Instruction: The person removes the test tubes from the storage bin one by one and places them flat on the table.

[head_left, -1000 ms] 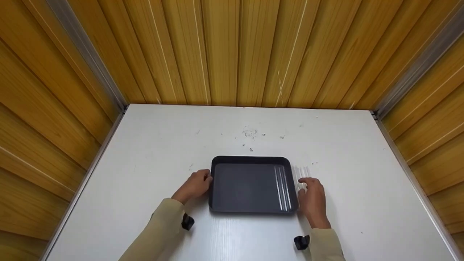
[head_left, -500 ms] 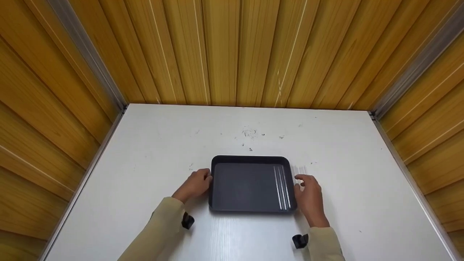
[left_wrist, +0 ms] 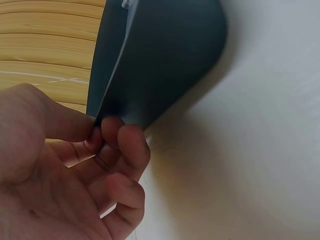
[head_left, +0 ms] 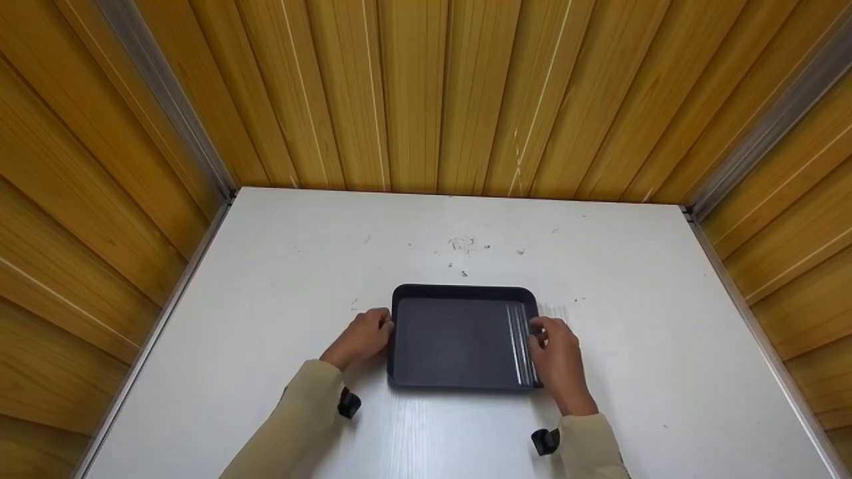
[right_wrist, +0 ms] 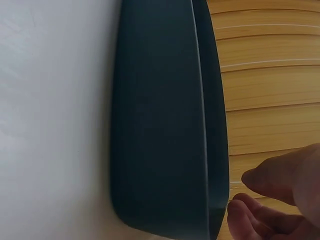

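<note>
A dark grey rectangular tray (head_left: 452, 352) with raised walls lies on the white table. Several thin clear strips, perhaps tubes or rods, run front to back along its inner right side (head_left: 519, 342). Something small and clear (left_wrist: 127, 4) shows at the rim in the left wrist view. With thumb and fingertips my left hand (head_left: 363, 338) pinches the tray's left wall. Over the right rim reaches my right hand (head_left: 560, 362). In the right wrist view its thumb (right_wrist: 275, 175) and loosely bent fingers stand apart, nothing between them, close to the tray's rim (right_wrist: 206, 150).
The white table (head_left: 299, 253) has dark scuffs and specks behind the tray. Wood-patterned panels (head_left: 439, 100) wall it in at the back and both sides, joined by metal corner posts. Faint pale streaks (head_left: 554, 311) lie on the table right of the tray.
My right hand has moved left from beside the tray until its fingertips are over the right rim. The left hand keeps its hold, and the tray stays in place.
</note>
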The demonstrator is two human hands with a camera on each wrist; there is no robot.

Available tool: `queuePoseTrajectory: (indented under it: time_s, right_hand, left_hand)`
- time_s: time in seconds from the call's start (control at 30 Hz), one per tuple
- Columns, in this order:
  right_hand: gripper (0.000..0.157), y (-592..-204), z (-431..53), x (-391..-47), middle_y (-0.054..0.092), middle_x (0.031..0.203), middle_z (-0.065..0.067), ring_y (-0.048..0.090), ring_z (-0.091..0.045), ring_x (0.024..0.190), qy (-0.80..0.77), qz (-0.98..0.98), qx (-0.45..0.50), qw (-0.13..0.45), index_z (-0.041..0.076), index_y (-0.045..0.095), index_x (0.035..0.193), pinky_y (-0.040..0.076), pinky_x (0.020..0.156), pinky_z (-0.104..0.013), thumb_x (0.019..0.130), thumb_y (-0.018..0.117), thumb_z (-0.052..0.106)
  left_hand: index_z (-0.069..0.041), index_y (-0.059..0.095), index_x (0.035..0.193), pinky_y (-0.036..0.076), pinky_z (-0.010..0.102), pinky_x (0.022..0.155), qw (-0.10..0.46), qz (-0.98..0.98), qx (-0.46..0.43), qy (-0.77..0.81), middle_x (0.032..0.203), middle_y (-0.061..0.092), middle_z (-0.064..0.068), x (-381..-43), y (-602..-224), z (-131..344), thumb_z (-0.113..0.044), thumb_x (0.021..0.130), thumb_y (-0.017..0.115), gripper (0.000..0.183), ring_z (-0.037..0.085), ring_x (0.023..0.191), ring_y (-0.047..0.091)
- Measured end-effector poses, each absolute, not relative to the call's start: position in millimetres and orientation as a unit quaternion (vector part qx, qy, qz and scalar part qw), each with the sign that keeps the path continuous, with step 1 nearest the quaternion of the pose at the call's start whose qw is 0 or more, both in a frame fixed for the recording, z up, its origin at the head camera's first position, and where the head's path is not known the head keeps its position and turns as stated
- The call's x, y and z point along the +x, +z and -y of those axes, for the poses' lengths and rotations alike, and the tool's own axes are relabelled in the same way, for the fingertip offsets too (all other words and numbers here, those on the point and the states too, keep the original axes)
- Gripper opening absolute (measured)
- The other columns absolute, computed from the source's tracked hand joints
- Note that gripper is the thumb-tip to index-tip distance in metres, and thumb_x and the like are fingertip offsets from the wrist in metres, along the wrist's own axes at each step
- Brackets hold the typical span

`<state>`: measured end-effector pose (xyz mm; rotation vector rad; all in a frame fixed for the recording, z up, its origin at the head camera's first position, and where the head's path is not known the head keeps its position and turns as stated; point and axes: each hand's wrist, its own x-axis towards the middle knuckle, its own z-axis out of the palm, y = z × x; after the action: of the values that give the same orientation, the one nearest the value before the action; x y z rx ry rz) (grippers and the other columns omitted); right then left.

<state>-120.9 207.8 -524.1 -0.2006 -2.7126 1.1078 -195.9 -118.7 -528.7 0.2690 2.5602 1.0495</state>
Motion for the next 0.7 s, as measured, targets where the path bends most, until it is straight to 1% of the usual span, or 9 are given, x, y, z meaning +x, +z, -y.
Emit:
queuePoseTrajectory:
  time_s: [0.2,0.37,0.53,0.7]
  right_hand:
    - [0.029,-527,-201,-124,0.065,0.109,-0.019,0.063,-0.029,0.095,0.374,0.922,-0.054,0.088,-0.008,0.065,0.120,0.051,0.080,-0.045,0.091,0.064,-0.007]
    - [0.029,-529,-198,-126,0.065,0.107,-0.020,0.065,-0.031,0.095,0.367,0.927,-0.039,0.070,-0.008,0.065,0.119,0.053,0.079,-0.045,0.091,0.063,-0.009]
    - [0.029,-531,-195,-127,0.063,0.107,-0.020,0.065,-0.031,0.092,0.350,0.935,-0.023,0.043,-0.009,0.066,0.118,0.053,0.073,-0.043,0.089,0.066,-0.011]
    - [0.028,-532,-189,-128,0.063,0.103,-0.019,0.062,-0.030,0.090,0.334,0.942,-0.001,0.038,-0.008,0.068,0.114,0.052,0.075,-0.046,0.087,0.067,-0.012]
  left_hand:
    - [-0.008,0.050,0.083,0.038,0.033,0.065,0.179,-0.905,0.095,0.373,0.076,0.049,0.003,-196,-530,120,-0.011,0.105,0.048,0.022,0.019,0.071,0.048]
    - [-0.008,0.050,0.083,0.038,0.033,0.065,0.173,-0.906,0.104,0.373,0.075,0.050,0.003,-197,-531,118,-0.011,0.105,0.048,0.022,0.019,0.070,0.048]
    - [-0.008,0.052,0.084,0.039,0.034,0.067,0.171,-0.908,0.099,0.371,0.077,0.051,0.004,-196,-529,118,-0.011,0.105,0.048,0.022,0.019,0.072,0.049]
    - [-0.008,0.052,0.083,0.038,0.034,0.067,0.172,-0.907,0.092,0.373,0.076,0.050,0.003,-195,-528,120,-0.012,0.105,0.047,0.022,0.019,0.072,0.049]
